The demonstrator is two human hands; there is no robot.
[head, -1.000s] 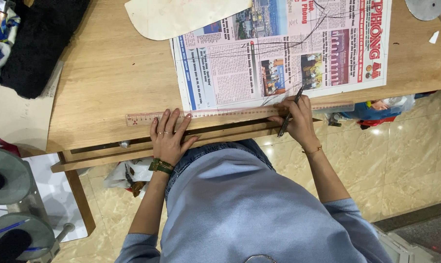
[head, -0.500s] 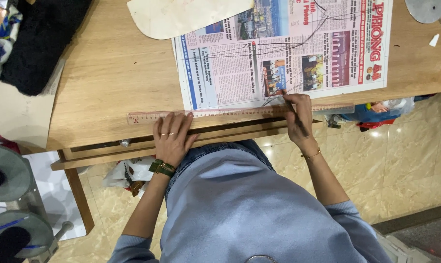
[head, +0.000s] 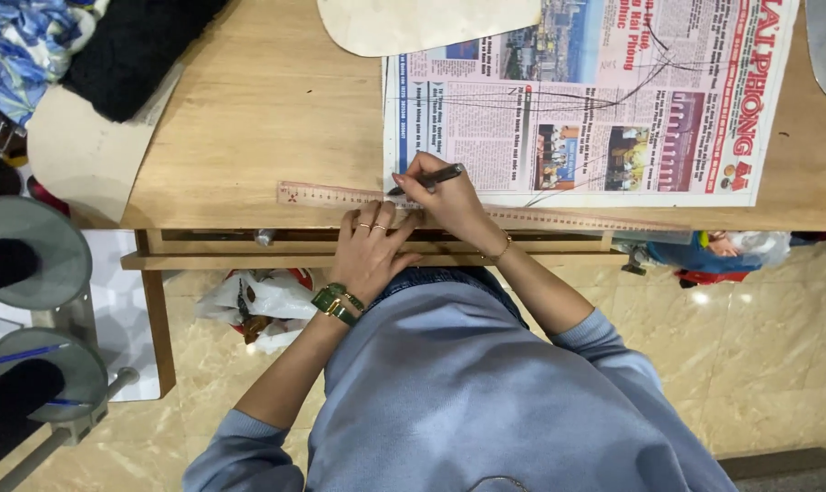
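Sliding left along the ruler (head: 449,208), our right hand (head: 449,202) now sits near the newspaper's (head: 586,100) bottom left corner, right beside our left hand (head: 369,251). Right fingers (head: 411,179) are closed around a dark pen (head: 426,179), its tip touching the ruler's upper edge. Left fingers (head: 365,219) lie spread flat, pressing the ruler onto the wooden surface (head: 258,118); they grip nothing. We see rings on two of them and a green watch (head: 336,302) at the wrist. Beyond, a pale curved pattern piece (head: 422,20) overlaps the newspaper's top.
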